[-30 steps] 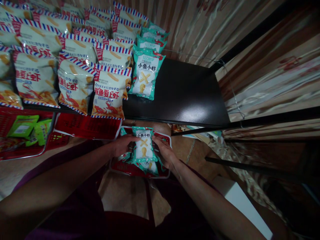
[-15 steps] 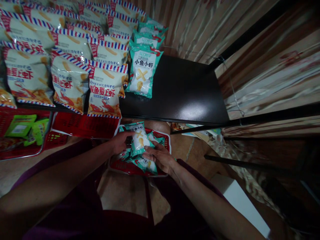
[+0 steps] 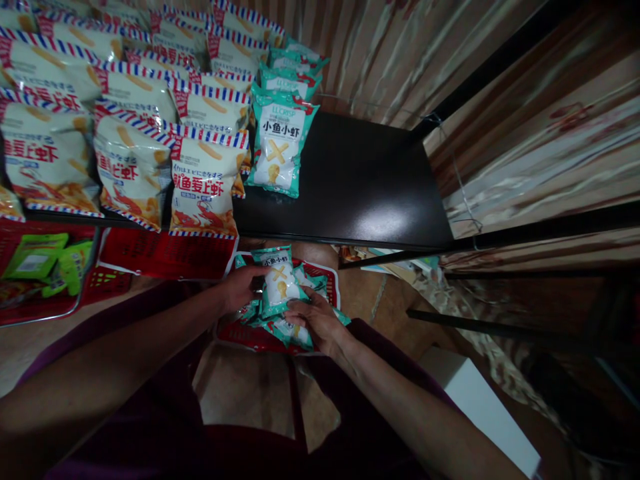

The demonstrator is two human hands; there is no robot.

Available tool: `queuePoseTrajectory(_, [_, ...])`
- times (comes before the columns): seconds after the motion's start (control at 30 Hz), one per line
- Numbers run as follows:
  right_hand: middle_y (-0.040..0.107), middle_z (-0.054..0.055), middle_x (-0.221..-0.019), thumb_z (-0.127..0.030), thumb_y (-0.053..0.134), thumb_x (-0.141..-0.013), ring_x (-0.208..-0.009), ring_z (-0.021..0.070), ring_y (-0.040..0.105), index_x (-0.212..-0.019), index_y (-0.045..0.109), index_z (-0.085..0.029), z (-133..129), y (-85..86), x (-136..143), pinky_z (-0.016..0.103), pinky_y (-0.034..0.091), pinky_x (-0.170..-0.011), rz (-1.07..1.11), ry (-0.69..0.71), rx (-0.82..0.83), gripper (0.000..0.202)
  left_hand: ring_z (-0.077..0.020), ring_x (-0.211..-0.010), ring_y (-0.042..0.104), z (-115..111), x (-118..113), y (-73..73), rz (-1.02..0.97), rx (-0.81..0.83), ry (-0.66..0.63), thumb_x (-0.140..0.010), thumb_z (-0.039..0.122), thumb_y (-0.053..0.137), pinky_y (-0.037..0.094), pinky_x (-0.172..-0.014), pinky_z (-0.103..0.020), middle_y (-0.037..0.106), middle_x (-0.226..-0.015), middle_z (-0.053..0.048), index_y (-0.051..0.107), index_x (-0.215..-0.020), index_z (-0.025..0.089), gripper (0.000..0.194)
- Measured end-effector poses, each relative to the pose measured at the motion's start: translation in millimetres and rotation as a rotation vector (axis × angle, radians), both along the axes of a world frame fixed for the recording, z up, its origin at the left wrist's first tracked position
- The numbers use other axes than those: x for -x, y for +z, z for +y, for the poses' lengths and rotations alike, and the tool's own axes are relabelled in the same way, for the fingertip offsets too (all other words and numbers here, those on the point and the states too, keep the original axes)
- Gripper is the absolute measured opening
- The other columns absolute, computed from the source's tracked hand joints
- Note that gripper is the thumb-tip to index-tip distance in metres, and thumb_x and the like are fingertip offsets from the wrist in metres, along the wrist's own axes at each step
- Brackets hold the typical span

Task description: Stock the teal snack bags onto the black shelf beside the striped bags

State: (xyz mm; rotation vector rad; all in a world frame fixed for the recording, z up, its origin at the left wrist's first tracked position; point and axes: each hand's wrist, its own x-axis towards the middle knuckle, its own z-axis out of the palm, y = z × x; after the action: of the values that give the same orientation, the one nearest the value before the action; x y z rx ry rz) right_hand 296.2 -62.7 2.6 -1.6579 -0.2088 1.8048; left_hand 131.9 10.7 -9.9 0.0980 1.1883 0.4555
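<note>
Pointing title-end forward, lengthwise: held teal bag [image 3: 279,283]

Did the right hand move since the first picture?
Yes. Judged against the black shelf, the right hand has moved a little left and lower in the picture, to the lower right corner of the held bag.

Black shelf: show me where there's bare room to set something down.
The black shelf is bare from the front teal LLCRISP bag to the shelf's right end, with the curtain behind. Striped-edge snack bags crowd the left. Below, smaller teal bags crowd the red basket.
</note>
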Motion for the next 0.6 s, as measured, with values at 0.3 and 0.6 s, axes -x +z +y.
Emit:
queuePoseTrajectory(0.3, [0.065,-0.006,-0.068,-0.021,0.076,-0.057,-0.055,0.0096,0.061,-0.108,0.053,-0.021,0,-2.2,4,0.024,0.052,-0.061,-0.069,0.069,-0.055,0.057,-0.0201,-0.074,0.066,-4,4,4.1,-0.13,-0.177,-0.097,-0.062,0.024,0.079,0.052,-0.066,-0.031,0.071,-0.09,-0.009,0.065,-0.091,0.013,0.034])
queuePoseTrajectory(0.6, [0.065,-0.005,-0.071,-0.025,0.077,-0.056,-0.059,0.0098,0.06,-0.11,0.056,-0.021,-4,6.7,9,0.023,0.05,-0.063,-0.052,0.135,-0.074,0.057,-0.0214,-0.078,0.066,-7,7,3.2,-0.098,-0.215,-0.081,-0.052,0.021,0.083,0.052,-0.069,-0.033,0.071,-0.091,-0.008,0.062,-0.094,0.015,0.047])
